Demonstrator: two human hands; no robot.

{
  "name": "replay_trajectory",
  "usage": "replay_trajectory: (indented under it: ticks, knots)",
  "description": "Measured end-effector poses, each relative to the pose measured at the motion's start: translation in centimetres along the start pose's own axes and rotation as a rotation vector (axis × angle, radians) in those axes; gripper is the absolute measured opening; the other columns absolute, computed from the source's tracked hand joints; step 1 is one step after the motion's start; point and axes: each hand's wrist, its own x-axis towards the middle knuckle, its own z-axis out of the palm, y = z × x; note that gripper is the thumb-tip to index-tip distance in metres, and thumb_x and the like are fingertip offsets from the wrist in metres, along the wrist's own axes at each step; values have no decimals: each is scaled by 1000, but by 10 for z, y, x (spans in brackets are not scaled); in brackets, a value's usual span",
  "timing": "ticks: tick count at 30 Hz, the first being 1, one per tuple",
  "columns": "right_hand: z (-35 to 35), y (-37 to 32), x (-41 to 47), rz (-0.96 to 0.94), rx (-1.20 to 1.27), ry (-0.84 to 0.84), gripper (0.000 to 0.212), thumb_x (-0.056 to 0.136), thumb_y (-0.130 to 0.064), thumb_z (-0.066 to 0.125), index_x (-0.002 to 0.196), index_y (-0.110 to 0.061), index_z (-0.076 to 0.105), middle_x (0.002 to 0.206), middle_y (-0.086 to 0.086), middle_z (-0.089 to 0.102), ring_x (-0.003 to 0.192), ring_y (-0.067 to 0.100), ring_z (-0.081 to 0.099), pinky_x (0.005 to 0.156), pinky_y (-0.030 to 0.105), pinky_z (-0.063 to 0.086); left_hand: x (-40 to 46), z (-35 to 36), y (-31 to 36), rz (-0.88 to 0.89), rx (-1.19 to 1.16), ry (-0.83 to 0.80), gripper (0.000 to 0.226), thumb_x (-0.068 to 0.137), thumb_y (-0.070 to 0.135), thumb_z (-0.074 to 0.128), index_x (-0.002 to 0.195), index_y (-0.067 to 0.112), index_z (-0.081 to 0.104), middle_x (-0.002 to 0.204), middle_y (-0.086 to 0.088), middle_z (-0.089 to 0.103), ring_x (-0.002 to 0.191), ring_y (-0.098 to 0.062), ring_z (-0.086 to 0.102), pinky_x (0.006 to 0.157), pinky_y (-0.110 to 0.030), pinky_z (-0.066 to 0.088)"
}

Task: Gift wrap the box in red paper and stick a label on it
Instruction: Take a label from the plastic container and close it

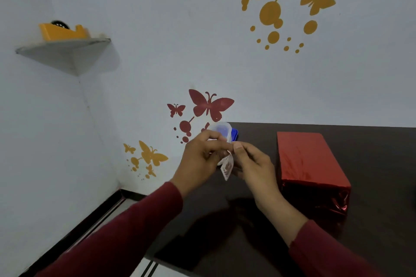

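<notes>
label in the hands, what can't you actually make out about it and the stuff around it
Head view only:
- Label: its print is blurred and too small to read; fingers of the left hand and right hand cover its upper part.
- Clear container with a blue piece: the hands hide its lower part, contents unclear.
- Red wrapped box: far side and underside hidden, so taped seams cannot be checked.
- Dark table: cut off by the right and bottom edges.

Dim, soft light; wide-angle bending at edges; slight blur throughout.
</notes>
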Motion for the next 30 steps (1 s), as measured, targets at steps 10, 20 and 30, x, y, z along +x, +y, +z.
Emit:
replay_trajectory:
  ticks: [10,20,30]
  knots:
    - [-6,9,-5,-56,-142,15,22,95,-11,73,108,-27,81,103,-12,80,102,4,73,99,38,58,-30,27,24,-731,-1049,153,15,96,17,70,104,18,82,111,-10,79,106,-23,75,84,-27,60]
    - [-3,13,-6,-96,-41,-71,24,95,-13,72,118,-16,79,111,-7,79,110,6,72,103,35,56,-31,27,9,-791,-1273,202,30,77,11,75,107,3,79,109,-17,78,87,-16,77,72,-19,61]
    - [-5,7,-11,-75,37,-102,27,95,-11,70,121,-10,76,113,-2,79,112,9,72,106,39,55,-32,23,5,-817,-1317,157,31,80,10,77,110,3,79,103,-17,78,81,-17,76,68,-20,61]
